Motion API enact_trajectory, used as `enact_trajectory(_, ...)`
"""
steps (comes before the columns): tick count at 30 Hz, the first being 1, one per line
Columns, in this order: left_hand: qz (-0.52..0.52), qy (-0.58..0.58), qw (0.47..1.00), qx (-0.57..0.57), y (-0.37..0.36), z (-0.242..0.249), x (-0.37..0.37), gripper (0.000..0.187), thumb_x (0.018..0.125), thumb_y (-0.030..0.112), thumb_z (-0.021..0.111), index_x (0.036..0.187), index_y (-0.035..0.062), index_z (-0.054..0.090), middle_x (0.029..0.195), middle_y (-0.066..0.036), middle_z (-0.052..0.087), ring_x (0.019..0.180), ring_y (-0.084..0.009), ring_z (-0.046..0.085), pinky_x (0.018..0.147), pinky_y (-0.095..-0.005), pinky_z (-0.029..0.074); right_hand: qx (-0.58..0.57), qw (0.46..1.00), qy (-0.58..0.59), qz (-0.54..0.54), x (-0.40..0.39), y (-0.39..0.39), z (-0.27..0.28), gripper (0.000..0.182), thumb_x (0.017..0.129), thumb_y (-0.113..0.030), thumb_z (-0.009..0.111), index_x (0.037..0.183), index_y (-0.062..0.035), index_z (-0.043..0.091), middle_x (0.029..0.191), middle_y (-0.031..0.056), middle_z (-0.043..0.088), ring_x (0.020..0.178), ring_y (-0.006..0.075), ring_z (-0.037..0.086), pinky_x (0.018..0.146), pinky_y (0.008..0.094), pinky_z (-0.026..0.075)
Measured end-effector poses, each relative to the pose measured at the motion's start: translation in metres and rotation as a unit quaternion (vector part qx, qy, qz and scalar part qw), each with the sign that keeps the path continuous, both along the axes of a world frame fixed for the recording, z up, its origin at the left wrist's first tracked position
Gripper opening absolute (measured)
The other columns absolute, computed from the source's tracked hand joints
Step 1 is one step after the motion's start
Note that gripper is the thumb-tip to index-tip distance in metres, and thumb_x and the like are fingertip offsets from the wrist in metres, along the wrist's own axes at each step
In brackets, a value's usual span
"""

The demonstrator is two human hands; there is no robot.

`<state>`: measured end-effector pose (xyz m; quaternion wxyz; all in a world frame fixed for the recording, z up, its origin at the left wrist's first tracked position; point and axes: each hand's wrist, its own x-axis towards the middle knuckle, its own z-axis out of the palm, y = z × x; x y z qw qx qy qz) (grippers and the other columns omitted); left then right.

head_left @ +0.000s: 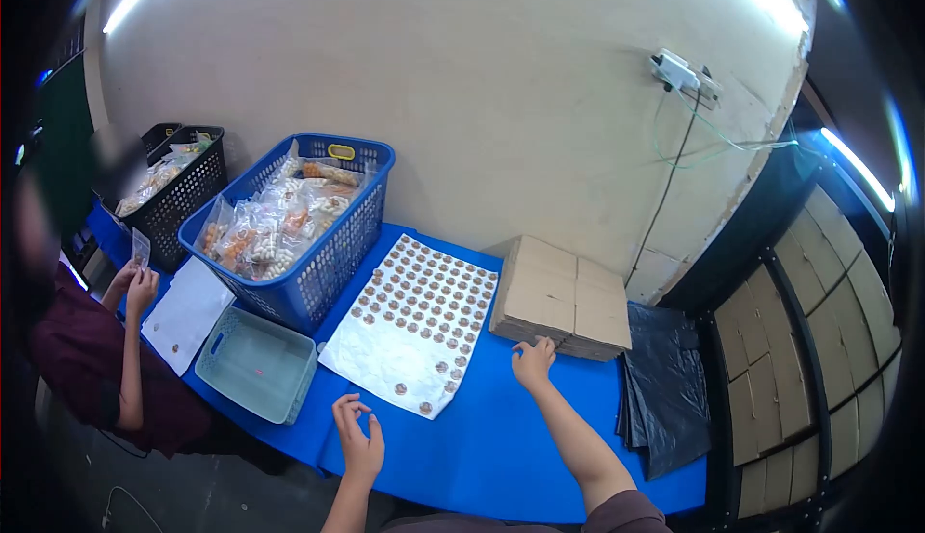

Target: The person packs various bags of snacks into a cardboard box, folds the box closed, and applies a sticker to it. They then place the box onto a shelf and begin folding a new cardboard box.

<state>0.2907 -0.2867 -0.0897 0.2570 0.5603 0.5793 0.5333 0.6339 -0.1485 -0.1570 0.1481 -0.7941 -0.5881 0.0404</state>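
Observation:
My left hand [358, 439] is held over the blue table near its front edge, fingers loosely bent and apart, with nothing in it. My right hand [533, 363] reaches to the front edge of a stack of flattened cardboard boxes [554, 287]. Its fingertips are at the stack's edge, the thumb apart from the fingers; whether they press on the cardboard is hard to make out. Between my hands and the wall lies a white sheet of round stickers [409, 331], with rows of stickers at its far part and a few near its lower end.
A blue basket [332, 263] of bagged snacks stands beside a pale green tray [255, 364]. Black plastic bags [665, 379] lie at the right, near shelves of cardboard boxes [771, 369]. At the left, a co-worker [125, 369] holds a small clear packet [141, 248].

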Motion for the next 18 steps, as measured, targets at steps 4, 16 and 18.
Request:
enact_trajectory(4, 0.032, 0.024, 0.999, -0.019, 0.013, -0.016, -0.044, 0.016, 0.082, -0.001, 0.051, 0.096, 0.0035, 0.046, 0.120, -0.017, 0.041, 0.113, -0.0310, 0.046, 0.091, -0.0404, 0.042, 0.039, 0.995, -0.078, 0.054, -0.001, 0.039, -0.019, 0.052, 0.076, -0.015, 0.065, 0.127, -0.0190, 0.057, 0.143, 0.0245, 0.031, 0.135, 0.0433, 0.023, 0.106, 0.0572, 0.024)
enact_trajectory(16, 0.161, 0.017, 0.985, -0.058, 0.050, -0.044, -0.134, 0.017, 0.079, -0.001, 0.052, 0.094, 0.0051, 0.047, 0.119, -0.016, 0.042, 0.115, -0.0308, 0.044, 0.092, -0.0417, 0.040, -0.076, 0.966, -0.239, 0.065, -0.006, 0.102, -0.028, 0.123, 0.061, -0.039, 0.082, 0.152, -0.0289, -0.001, 0.149, 0.0136, 0.031, 0.135, 0.0358, 0.031, 0.114, 0.0597, 0.010)
enact_trajectory(18, 0.140, -0.022, 0.986, -0.082, 0.062, -0.059, -0.133, 0.019, 0.079, 0.000, 0.054, 0.095, 0.0056, 0.048, 0.121, -0.016, 0.040, 0.118, -0.0318, 0.041, 0.094, -0.0423, 0.038, -0.022, 0.958, -0.271, 0.087, 0.006, 0.104, -0.040, 0.100, 0.067, -0.031, 0.075, 0.146, -0.0249, 0.014, 0.140, 0.0142, 0.037, 0.128, 0.0357, 0.037, 0.113, 0.0592, 0.014)
